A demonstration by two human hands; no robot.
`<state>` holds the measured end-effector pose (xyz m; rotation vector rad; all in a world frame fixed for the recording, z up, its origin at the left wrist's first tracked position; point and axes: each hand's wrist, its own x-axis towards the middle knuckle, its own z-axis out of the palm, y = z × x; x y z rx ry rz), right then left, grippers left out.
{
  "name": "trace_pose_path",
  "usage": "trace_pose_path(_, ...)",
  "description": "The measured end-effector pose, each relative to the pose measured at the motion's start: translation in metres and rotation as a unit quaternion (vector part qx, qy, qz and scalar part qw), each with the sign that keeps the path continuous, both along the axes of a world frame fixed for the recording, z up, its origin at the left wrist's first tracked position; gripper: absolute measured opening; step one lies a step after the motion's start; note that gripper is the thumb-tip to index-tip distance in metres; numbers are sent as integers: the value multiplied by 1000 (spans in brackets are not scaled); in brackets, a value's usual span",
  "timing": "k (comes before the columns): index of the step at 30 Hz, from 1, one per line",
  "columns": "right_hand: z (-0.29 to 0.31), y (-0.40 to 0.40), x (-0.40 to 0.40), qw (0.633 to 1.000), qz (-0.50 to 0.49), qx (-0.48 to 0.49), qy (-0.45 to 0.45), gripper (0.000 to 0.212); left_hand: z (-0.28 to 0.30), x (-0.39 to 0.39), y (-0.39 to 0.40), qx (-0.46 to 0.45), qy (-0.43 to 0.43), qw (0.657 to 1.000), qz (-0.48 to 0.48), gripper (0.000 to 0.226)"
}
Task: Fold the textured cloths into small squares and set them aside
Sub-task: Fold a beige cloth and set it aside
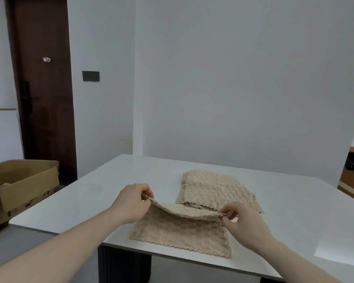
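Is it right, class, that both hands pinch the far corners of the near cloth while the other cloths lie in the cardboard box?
Not quite. The head view shows the other cloths lying on the white table, beyond the near cloth. The left hand and right hand do pinch its far corners.

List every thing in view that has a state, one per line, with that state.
Near cloth: on the table, far edge lifted, mid-fold.
Left hand: pinches the cloth's far left corner.
Right hand: pinches the cloth's far right corner.
Cloth stack: lying flat behind, untouched.
Cardboard box: open, left of the table.
Door: closed.
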<state>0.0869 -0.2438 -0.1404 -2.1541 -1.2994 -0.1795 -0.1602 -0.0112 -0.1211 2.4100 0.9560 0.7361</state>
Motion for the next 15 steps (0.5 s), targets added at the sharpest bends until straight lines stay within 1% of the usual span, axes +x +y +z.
trace_pose_path(3, -14, -12, -9, 1000, 10, -9, -16, 15, -13, -13, -11, 15, 23, 1000, -8, 21)
trace_pose_path(7, -24, -20, -18, 1000, 21, -12, -13, 11, -23, -22, -21, 23, 38, 999, -15, 21)
trace_pose_path(9, -28, -23, -21, 1000, 28, -9, -12, 13, -27, -25, -24, 23, 55, 998, -19, 21)
trace_pose_path(12, -35, -27, -22, 999, 35, -16, -6, 16, -33, -31, -23, 23, 119, 992, -25, 17)
trace_pose_path(15, -44, -31, -19, 999, 49, -11, -3, 13, -35, -35, -25, 7, 162, 986, -32, 5)
